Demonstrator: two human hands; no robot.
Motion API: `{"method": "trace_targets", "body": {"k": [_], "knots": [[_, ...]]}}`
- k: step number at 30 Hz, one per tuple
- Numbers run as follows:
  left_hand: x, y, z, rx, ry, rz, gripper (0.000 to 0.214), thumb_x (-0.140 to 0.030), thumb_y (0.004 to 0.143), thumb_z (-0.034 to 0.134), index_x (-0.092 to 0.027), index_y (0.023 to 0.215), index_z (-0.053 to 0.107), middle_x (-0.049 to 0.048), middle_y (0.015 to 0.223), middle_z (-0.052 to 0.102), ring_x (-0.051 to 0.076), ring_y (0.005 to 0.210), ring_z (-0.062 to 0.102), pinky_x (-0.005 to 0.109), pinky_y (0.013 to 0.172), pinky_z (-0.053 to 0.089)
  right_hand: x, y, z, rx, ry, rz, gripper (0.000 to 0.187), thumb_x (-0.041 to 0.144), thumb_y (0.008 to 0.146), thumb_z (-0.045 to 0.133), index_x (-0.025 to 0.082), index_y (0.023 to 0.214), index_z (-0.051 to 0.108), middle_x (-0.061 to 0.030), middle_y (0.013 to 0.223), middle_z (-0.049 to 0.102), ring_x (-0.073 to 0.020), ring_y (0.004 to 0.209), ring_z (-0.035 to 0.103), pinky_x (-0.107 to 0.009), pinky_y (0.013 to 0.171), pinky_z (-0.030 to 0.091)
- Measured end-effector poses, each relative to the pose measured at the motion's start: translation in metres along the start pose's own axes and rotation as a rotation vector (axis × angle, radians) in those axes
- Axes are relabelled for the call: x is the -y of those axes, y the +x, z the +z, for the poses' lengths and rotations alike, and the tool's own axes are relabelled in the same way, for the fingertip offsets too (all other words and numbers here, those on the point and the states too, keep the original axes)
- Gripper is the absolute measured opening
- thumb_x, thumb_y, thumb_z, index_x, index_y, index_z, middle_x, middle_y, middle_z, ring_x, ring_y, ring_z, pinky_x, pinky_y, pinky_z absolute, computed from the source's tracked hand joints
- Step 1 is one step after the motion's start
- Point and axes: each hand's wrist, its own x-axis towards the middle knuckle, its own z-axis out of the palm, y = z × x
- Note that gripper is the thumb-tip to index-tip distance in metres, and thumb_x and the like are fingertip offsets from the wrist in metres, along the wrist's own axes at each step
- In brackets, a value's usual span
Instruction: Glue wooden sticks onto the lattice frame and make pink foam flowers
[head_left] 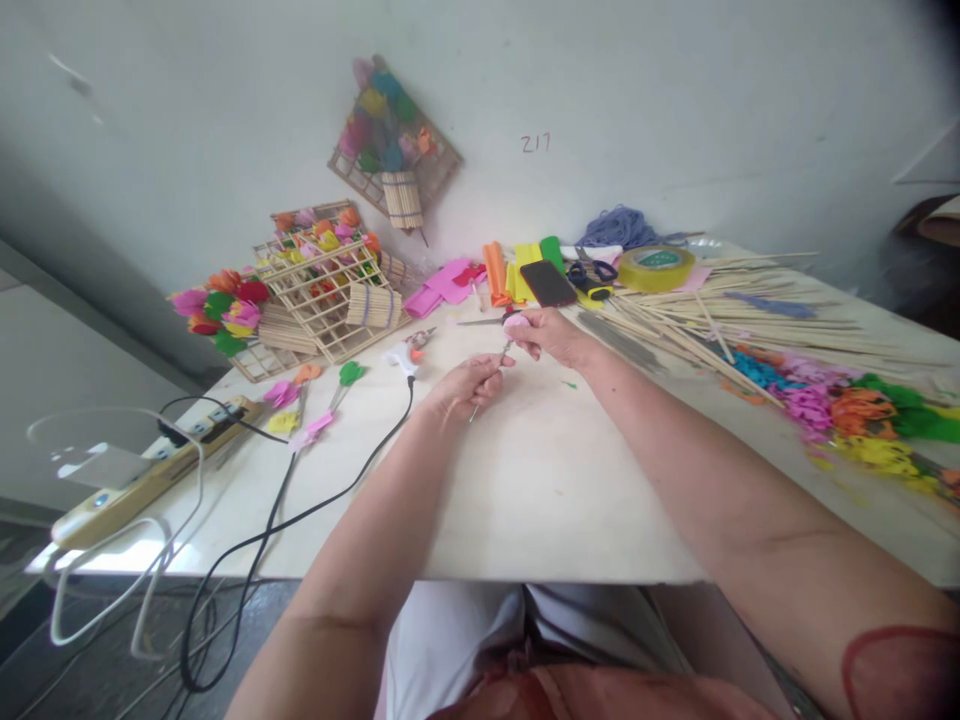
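Over the middle of the table, my left hand (pixel 466 385) is closed around a thin stem (pixel 473 412) whose lower end pokes out below the fingers. My right hand (pixel 553 337) pinches a small pale pink paper flower (pixel 516 324) at the stem's upper end. Just beyond the hands lies a dark pointed tool (pixel 484 321), partly hidden by the flower. To the left are a white glue gun (pixel 403 362) with a black cord and a pair of pliers (pixel 424 337). Several paper flowers on stems, including a green one (pixel 351 373), lie farther left.
Bamboo racks with flowers (pixel 322 290) stand at the back left. A power strip (pixel 150 470) and loose cables occupy the left edge. Behind are a phone (pixel 549 284), scissors (pixel 600 270) and tape (pixel 656 270). Sticks (pixel 697 325) and cut paper strips (pixel 862 412) cover the right.
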Motion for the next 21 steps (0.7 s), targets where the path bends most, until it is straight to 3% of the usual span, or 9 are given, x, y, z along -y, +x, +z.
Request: {"method": "trace_targets", "body": {"k": [12,21], "knots": [[-0.002,0.000,0.006,-0.060,0.027,-0.010,0.013,-0.025,0.081,0.049,-0.015,0.089,0.052,-0.0089,0.046,0.028,0.002,0.034,0.017,0.012,0.034,0.008,-0.014,0.006,-0.002,-0.050,-0.066,-0.055,0.029,0.041,0.072,0.061,0.014,0.067,0.052,0.0065,0.046,0.043,-0.0034,0.037,0.035,-0.017,0.033,0.028],[-0.002,-0.001,0.007,-0.040,0.041,0.028,0.015,-0.024,0.082,0.048,-0.013,0.092,0.053,-0.0078,0.046,0.031,0.002,0.034,0.019,0.012,0.033,0.009,-0.011,0.003,-0.001,-0.004,0.083,0.004,0.028,0.038,0.068,0.066,0.013,0.069,0.052,0.0073,0.046,0.044,-0.0034,0.036,0.033,-0.018,0.032,0.029]]}}
